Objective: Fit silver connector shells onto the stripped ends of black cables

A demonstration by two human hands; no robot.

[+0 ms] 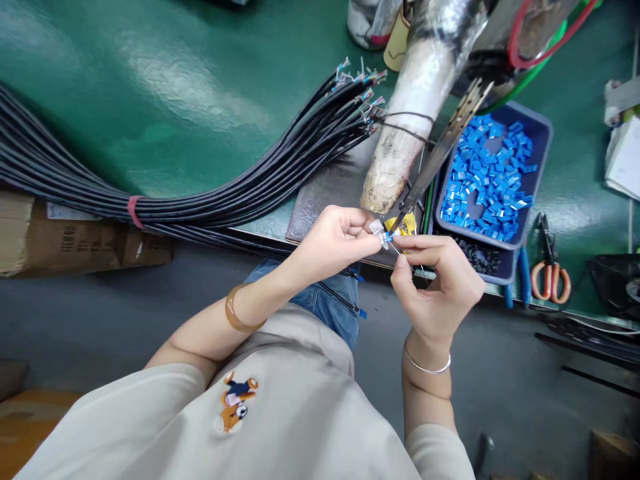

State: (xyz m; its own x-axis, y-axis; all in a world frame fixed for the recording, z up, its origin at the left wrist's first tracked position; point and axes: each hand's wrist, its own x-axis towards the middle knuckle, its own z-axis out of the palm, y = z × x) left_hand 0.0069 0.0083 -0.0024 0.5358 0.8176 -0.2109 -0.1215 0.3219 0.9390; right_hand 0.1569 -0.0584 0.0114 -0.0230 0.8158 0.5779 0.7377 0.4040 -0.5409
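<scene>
Where the hands meet: here's the small blue-and-clear piece [386, 238], right between the two sets of fingertips at the near edge of the surface [175, 100].
Left hand [330, 240]: narrow, thumb and fingers pinched on the piece from its left.
Right hand [437, 283]: narrow too, thumb and forefinger close together at a thin pale strand just beside the piece; whether they grip it, I cannot tell.
Just beyond the piece: a long dark metal bar [435, 160] slants away, a yellow patch [409, 223] next to its lower end, the blunt white tube [407, 120] near.
Out right: a tray [543, 127] full of blue pieces [493, 177], then orange-handled cutters [551, 277].
Out left: black cables [200, 208], pink band [134, 211] around them, frayed ends near the tube.
</scene>
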